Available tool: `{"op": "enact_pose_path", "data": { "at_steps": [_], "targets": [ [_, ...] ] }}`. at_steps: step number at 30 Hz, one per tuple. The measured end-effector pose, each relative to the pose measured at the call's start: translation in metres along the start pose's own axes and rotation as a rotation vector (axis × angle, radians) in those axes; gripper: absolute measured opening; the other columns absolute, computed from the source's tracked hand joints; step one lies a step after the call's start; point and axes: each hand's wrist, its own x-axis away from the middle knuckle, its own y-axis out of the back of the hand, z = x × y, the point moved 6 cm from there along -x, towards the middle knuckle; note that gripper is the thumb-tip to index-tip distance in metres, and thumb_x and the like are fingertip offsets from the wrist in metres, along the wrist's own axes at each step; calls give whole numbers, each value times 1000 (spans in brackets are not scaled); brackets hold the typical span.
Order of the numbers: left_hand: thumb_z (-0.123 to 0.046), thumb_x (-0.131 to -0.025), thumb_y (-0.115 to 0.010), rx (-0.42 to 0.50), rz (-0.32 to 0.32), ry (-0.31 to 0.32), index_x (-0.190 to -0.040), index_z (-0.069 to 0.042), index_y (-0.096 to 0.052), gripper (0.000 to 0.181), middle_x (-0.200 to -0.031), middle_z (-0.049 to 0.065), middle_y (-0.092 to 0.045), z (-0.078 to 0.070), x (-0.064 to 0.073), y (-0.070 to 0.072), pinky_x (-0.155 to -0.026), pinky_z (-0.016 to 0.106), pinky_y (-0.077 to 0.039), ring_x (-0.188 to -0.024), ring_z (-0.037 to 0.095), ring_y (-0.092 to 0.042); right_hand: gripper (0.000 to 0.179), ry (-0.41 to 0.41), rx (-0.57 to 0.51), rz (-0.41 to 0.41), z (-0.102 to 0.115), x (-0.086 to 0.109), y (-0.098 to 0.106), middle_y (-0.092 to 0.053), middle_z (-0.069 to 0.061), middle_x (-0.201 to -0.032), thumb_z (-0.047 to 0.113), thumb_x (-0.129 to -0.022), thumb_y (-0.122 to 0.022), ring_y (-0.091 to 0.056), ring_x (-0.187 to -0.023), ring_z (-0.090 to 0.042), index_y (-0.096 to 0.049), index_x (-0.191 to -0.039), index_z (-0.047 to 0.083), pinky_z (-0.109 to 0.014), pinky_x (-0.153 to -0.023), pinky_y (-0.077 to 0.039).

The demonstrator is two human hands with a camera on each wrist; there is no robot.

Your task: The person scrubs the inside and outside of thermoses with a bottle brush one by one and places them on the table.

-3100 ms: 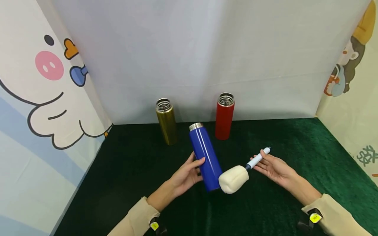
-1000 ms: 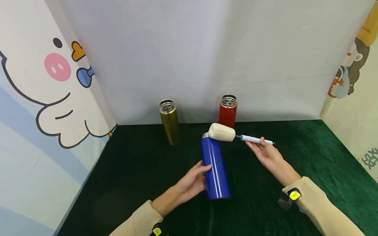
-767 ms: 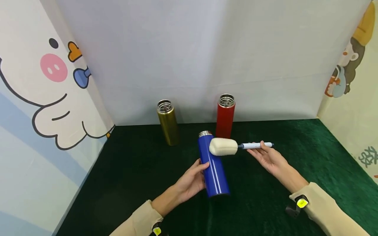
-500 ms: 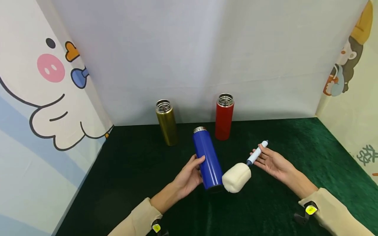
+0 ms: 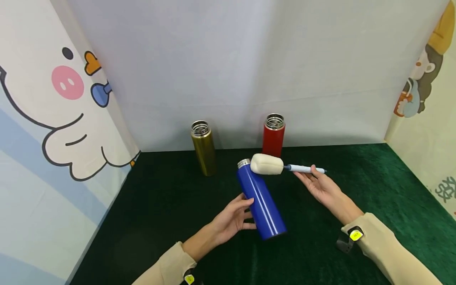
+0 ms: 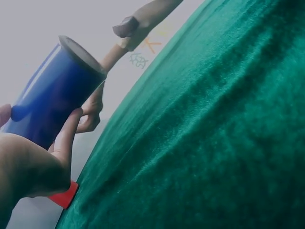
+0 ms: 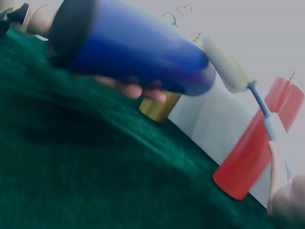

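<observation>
we see the blue bottle [image 5: 263,202] over the middle of the green cloth [image 5: 356,178], tilted, its mouth pointing away from the person and leaning left, its base raised off the cloth. the left hand [image 5: 229,219] grips it from the left, thumb on one side and fingers on the other, the lower fingers spread. the right hand [image 5: 323,189] pinches the pale handle of the foam brush [image 5: 267,164] between thumb and fingers. the foam end lies outside the bottle, across its side just below the neck; we cannot tell whether they touch.

near the back edge, where the cloth meets the pale backdrop [image 5: 231,59], the gold bottle [image 5: 204,152] and the red bottle [image 5: 272,138] stand upright, well apart. we have broad stretches of cloth to the left and right edges, outside both hands.

on the right wall panel [image 5: 417,150] we find dark characters [image 5: 446,188] that we cannot make out. the right wrist device [image 5: 355,235] and left wrist device [image 5: 189,279] show yellow faces, their marks too small for us to read.
</observation>
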Motion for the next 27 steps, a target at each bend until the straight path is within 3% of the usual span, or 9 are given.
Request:
{"op": "enact_pose_path", "data": {
  "at_steps": [3,6,9,13,17,19,21,24,27],
  "targets": [
    [-31,-103,-52,-33,-1,-5,-158,-17,-24,63,-147,11,-55,3,0,-2,-96,43,-56,-122,23,-63,68,15,-56,17,-3,-4,-6,-8,8,-171,18,-109,-41,-14,-157,-9,-4,-160,43,-28,-126,-23],
    [-32,-104,-54,-42,5,-15,-157,-15,-26,63,-139,7,-61,4,-1,-4,-91,40,-57,-115,19,-67,67,12,-79,12,-4,-4,-5,-6,9,-172,18,-109,-40,-13,-157,-9,-5,-160,43,-28,-126,-22],
    [-35,-105,-53,-30,4,-18,-158,-17,-24,63,-138,6,-61,3,-1,-4,-92,39,-57,-115,18,-67,69,-10,-51,-14,-5,0,2,-25,1,-168,16,-107,-46,-21,-156,-12,-9,-159,43,-29,-125,-26],
    [-35,-106,-51,-3,-11,-39,-160,-24,-19,64,-146,7,-55,0,-1,1,-97,41,-54,-123,20,-62,69,-60,72,-10,-6,10,13,-56,-11,-133,17,-105,-52,-56,-136,-23,-13,-157,42,-30,-121,-36],
    [-31,-106,-51,41,-17,-70,-162,-26,-14,68,-158,11,-41,-4,-2,4,-111,50,-46,-138,25,-49,37,-106,255,40,-6,20,22,-63,-11,-117,22,-107,-50,-70,-109,-25,-37,-142,26,-31,-110,-49],
    [-29,-107,-50,65,-8,-80,-163,-24,-13,67,-162,13,-35,-7,-3,4,-118,56,-39,-144,29,-42,21,-117,343,67,-6,23,25,-63,-9,-116,24,-108,-47,-71,-106,-23,-49,-129,18,-32,-104,-54],
    [-28,-108,-48,96,0,-79,-163,-24,-12,66,-164,14,-31,-8,-3,4,-121,60,-32,-147,31,-38,19,-125,402,85,-6,24,27,-64,-8,-116,25,-109,-45,-71,-106,-21,-55,-122,15,-31,-100,-57],
    [-29,-109,-43,127,21,-73,-162,-25,-11,62,-164,14,-30,-9,-3,0,-120,58,-33,-143,31,-41,19,-127,425,82,-5,24,28,-65,-7,-115,25,-109,-45,-71,-106,-20,-56,-121,15,-30,-98,-57],
    [-29,-109,-40,154,34,-54,-162,-26,-12,60,-160,12,-33,-8,-1,-3,-115,51,-40,-137,27,-47,25,-121,407,49,-5,20,24,-65,-8,-114,25,-108,-48,-72,-104,-19,-44,-132,21,-29,-99,-57]
  ]
}}
